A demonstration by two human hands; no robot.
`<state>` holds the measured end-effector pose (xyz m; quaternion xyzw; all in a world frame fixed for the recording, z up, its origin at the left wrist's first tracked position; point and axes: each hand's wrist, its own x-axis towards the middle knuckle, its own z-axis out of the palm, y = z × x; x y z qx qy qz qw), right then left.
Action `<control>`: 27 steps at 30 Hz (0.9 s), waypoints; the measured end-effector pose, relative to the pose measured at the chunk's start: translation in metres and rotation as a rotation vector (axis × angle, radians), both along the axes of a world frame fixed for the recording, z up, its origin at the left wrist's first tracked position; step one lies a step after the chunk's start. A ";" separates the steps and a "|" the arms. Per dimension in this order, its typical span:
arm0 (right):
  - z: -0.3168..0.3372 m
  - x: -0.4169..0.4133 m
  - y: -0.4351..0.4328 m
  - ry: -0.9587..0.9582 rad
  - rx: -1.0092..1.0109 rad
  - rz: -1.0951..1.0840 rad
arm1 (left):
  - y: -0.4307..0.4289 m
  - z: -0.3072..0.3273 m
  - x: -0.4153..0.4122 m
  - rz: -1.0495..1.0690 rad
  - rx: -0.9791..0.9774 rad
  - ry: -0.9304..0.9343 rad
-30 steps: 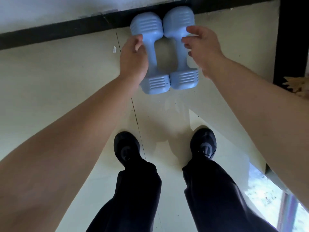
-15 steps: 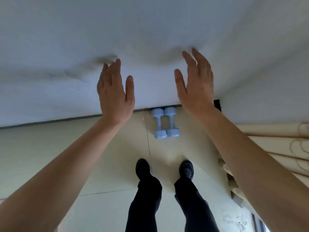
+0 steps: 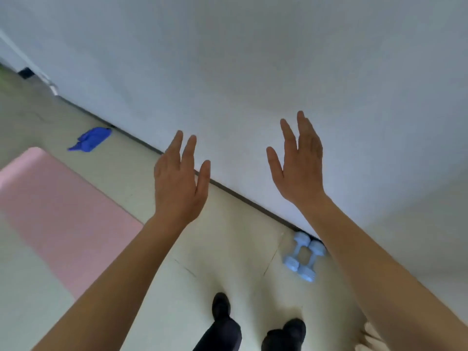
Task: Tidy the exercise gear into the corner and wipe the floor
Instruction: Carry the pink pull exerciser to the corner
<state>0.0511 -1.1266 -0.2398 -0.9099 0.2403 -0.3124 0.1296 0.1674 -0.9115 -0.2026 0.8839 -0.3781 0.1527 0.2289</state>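
Fingers straight & apart on L hand [image 3: 178,183], R hand [image 3: 300,168]; pale-blue round-ended dumbbells [image 3: 304,257] paired by wall [image 3: 253,72].

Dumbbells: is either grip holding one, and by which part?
Nothing is held. The left grip and right grip are raised, fingers straight and empty; both dumbbells lie on the floor by the wall.

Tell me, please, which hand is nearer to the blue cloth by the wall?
Left. The left hand is raised to the right of the cloth; the right hand is even farther right, over toward the dumbbells.
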 end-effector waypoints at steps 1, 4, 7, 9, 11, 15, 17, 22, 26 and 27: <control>0.011 0.016 0.018 -0.009 -0.017 0.064 | 0.031 0.006 0.008 0.056 0.007 -0.008; 0.042 0.068 0.083 -0.067 -0.068 0.216 | 0.129 0.028 0.035 0.232 0.034 -0.083; 0.065 0.127 0.166 -0.140 -0.089 0.349 | 0.233 0.052 0.061 0.422 0.030 -0.154; 0.071 0.170 0.234 -0.173 -0.088 0.429 | 0.307 0.061 0.074 0.539 0.013 -0.172; 0.072 0.211 0.306 -0.177 -0.085 0.515 | 0.381 0.065 0.085 0.629 0.013 -0.198; 0.071 0.291 0.477 -0.169 -0.103 0.706 | 0.532 0.077 0.109 0.748 0.062 -0.242; 0.070 0.317 0.562 -0.133 -0.104 0.797 | 0.599 0.083 0.115 0.815 0.071 -0.268; 0.064 0.364 0.706 -0.071 -0.203 0.983 | 0.730 0.088 0.144 0.937 0.069 -0.256; 0.048 0.416 0.778 -0.066 -0.236 1.053 | 0.809 0.063 0.192 1.024 0.119 -0.186; 0.042 0.432 0.795 -0.057 -0.237 1.066 | 0.826 0.053 0.205 1.044 0.125 -0.161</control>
